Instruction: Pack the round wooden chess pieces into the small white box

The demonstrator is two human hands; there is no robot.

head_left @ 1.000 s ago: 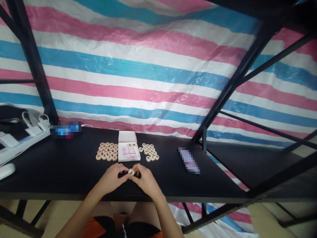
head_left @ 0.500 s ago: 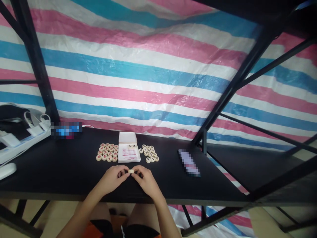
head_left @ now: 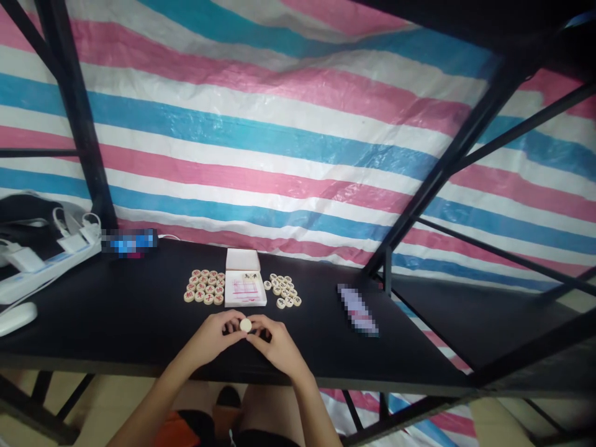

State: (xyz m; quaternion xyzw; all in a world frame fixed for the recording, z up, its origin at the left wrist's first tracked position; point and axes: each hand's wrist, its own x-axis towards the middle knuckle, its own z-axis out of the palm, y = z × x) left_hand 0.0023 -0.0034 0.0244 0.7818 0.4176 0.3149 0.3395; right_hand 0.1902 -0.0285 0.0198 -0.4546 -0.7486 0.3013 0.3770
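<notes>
Between the fingertips of my left hand [head_left: 218,335] and my right hand [head_left: 274,340] is one round xiangqi piece [head_left: 246,325], its blank pale face toward me. Both hands pinch it just above the table, near the front. Beyond them lies an open white box [head_left: 245,303], its lid raised at the back. Two pieces with black characters [head_left: 250,277] sit in its far right corner, and pink lines mark its floor. Left of the box, red-character pieces [head_left: 203,288] stand in tidy rows. Black-character pieces [head_left: 284,288] cluster loosely to its right.
On the black table [head_left: 116,323], a blurred-out flat item [head_left: 357,310] lies at right. A power strip with plugged-in chargers [head_left: 51,264], a white mouse-like object [head_left: 18,319] and another blurred item [head_left: 130,243] are at left. Black metal posts [head_left: 421,186] and a striped sheet [head_left: 261,155] stand behind.
The piece in my fingers has turned from edge-on to showing its blank round face. The whole view has shifted slightly; the other pieces and the box have stayed put.
</notes>
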